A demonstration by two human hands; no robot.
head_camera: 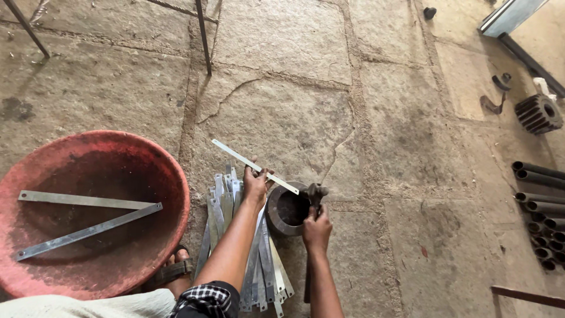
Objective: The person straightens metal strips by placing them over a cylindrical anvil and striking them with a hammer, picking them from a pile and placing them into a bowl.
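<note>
Stone-slab floor [294, 106] all around, cracked and dusty. Over on the left sits a big red basin [170, 176], worn and scuffed, with two flat metal strips [88, 218] lying inside it, meeting at one end. Just below its rim, a sandalled foot [175, 272] peeks out. Far right, a stack of dark pipes [538, 206] lies with open ends showing. Above them, a black toothed gear [538, 113] rests on the floor, a curved metal hook [493, 106] just beside it. Top left, thin metal legs [203, 35] stand on the slabs.

Dull grey metal strip [255, 166], rough stone floor [282, 112], matt red basin [176, 194]
</note>
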